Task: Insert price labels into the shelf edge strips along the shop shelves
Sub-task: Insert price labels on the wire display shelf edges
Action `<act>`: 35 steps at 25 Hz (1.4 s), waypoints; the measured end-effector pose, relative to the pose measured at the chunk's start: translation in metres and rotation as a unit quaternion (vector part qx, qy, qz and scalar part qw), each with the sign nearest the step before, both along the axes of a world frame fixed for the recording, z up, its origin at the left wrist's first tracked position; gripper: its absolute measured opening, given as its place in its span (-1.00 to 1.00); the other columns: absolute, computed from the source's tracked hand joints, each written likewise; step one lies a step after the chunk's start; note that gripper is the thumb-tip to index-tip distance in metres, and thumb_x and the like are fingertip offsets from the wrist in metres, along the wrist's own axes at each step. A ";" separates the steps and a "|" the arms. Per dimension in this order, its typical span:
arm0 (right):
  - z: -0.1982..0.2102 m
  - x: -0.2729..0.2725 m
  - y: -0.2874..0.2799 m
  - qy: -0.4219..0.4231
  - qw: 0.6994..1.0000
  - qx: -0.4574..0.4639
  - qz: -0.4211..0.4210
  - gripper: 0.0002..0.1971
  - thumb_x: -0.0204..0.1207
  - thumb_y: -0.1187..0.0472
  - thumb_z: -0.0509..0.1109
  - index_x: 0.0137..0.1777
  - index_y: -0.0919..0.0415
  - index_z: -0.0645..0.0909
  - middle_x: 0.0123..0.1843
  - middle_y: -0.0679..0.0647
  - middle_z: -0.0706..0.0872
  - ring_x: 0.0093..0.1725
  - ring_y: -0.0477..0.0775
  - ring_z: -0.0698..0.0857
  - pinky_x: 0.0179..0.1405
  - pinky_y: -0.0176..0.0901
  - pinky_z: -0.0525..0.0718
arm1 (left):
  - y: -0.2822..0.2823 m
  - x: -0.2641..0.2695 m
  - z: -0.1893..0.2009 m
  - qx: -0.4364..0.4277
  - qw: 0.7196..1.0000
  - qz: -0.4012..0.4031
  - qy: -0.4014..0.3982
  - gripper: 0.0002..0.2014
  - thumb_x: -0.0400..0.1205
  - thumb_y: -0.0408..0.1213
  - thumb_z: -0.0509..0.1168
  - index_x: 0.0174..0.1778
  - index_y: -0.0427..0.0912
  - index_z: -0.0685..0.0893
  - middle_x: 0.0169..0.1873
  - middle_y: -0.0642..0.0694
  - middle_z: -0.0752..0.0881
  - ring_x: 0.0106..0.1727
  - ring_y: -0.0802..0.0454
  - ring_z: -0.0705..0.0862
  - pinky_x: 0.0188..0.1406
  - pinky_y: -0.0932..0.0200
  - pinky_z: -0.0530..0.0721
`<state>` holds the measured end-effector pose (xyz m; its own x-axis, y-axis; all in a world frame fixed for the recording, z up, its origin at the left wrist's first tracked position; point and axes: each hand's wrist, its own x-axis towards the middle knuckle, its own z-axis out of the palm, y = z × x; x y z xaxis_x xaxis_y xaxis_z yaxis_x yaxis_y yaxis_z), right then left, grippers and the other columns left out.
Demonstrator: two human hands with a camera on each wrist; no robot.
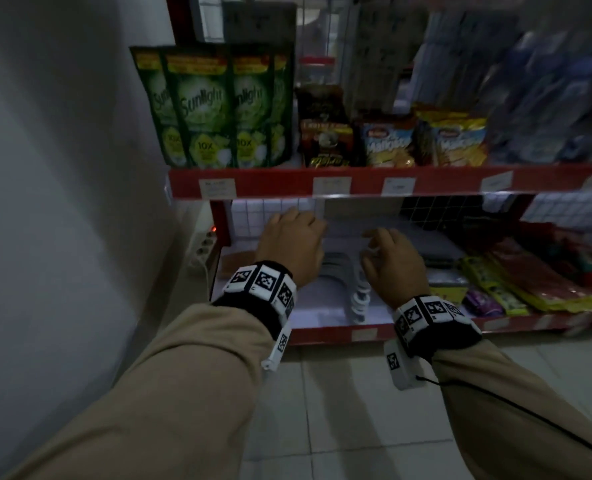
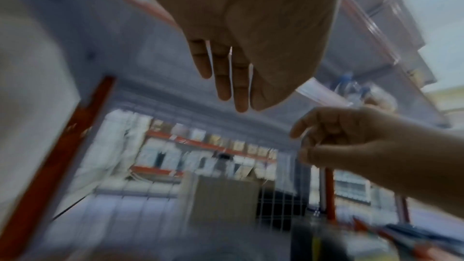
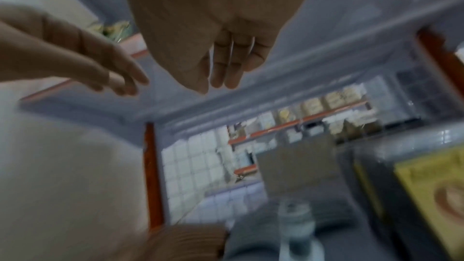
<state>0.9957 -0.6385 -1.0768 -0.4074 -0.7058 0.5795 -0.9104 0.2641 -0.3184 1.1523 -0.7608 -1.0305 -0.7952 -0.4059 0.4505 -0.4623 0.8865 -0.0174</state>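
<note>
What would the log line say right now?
left hand: open | right hand: open | both: below shelf strip | labels held: none seen

The left hand (image 2: 241, 47) hangs with straight fingers (image 2: 223, 78); the right hand (image 2: 351, 138) curls beside it.

Green Sunlight refill pouches (image 1: 215, 109) stand upright in a row at the left end of the upper shelf. Just to their right sit dark brown coffee packs (image 1: 325, 140), and further right of the pouches, blue-and-yellow snack bags (image 1: 426, 142). Far to the right of the pouches, on the same level, is a blurred stack of blue-and-white packs (image 1: 547, 98). Below and to the left of the pouches a white power strip (image 1: 202, 245) with a lit red switch lies by the wall. Below and far right of the pouches, long yellow and red packets (image 1: 529, 282) lie flat. Pale floor tiles (image 1: 339, 410) lie underneath.
</note>
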 end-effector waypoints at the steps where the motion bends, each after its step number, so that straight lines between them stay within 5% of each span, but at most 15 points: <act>1: 0.015 -0.004 0.002 0.005 1.000 -0.006 -0.011 -0.73 0.44 0.29 0.43 0.14 0.26 0.59 0.00 0.22 0.66 -0.04 0.28 0.63 -0.15 -0.01 0.57 | -0.002 -0.005 0.018 -0.013 1.000 -0.013 0.023 -0.70 0.58 -0.17 0.20 0.22 -0.05 0.63 0.13 -0.06 0.66 0.20 -0.13 0.52 0.12 -0.04 0.39; 8: 0.075 -0.023 0.014 0.007 0.994 -0.020 -0.109 -0.80 0.48 0.24 0.40 0.07 0.26 0.55 -0.01 0.21 0.64 -0.06 0.29 0.59 -0.23 -0.12 0.42 | -0.007 -0.030 0.067 -0.026 0.994 -0.084 0.068 -0.75 0.60 -0.15 0.20 0.16 -0.06 0.62 0.12 -0.06 0.62 0.21 -0.11 0.48 0.12 -0.01 0.37; 12: 0.081 -0.041 0.030 0.014 0.987 -0.019 -0.159 -0.82 0.50 0.19 0.40 -0.05 0.28 0.50 -0.11 0.22 0.61 -0.10 0.32 0.58 -0.29 -0.09 0.43 | -0.003 -0.045 0.074 -0.042 0.990 -0.111 0.083 -0.76 0.59 -0.13 0.20 0.13 -0.07 0.62 0.07 -0.07 0.61 0.14 -0.12 0.48 0.06 -0.01 0.37; 20: 0.068 -0.095 0.066 0.041 0.978 -0.085 -0.186 -0.76 0.46 0.22 0.44 0.10 0.24 0.59 -0.01 0.21 0.66 0.03 0.29 0.59 -0.13 0.00 0.58 | 0.034 -0.090 0.061 -0.048 0.987 -0.123 0.089 -0.71 0.58 -0.16 0.24 0.20 -0.08 0.63 0.19 -0.09 0.60 0.23 -0.15 0.45 0.12 -0.04 0.38; 27: 0.072 -0.156 0.086 0.155 0.971 -0.121 -0.138 -0.71 0.40 0.21 0.44 0.11 0.27 0.63 0.03 0.24 0.65 -0.01 0.33 0.58 -0.02 0.11 0.57 | 0.078 -0.152 0.054 -0.077 0.987 -0.096 0.102 -0.62 0.56 -0.12 0.26 0.31 -0.06 0.56 0.24 -0.09 0.54 0.30 -0.14 0.43 0.34 -0.08 0.32; 35: 0.076 -0.192 0.090 0.197 0.972 -0.113 -0.058 -0.67 0.44 0.05 0.42 0.11 0.23 0.62 0.01 0.25 0.60 0.01 0.31 0.56 -0.10 0.09 0.53 | 0.106 -0.210 0.057 -0.093 0.987 0.026 0.132 -0.61 0.51 0.01 0.34 0.21 -0.04 0.53 0.13 -0.06 0.54 0.19 -0.13 0.47 0.15 -0.04 0.39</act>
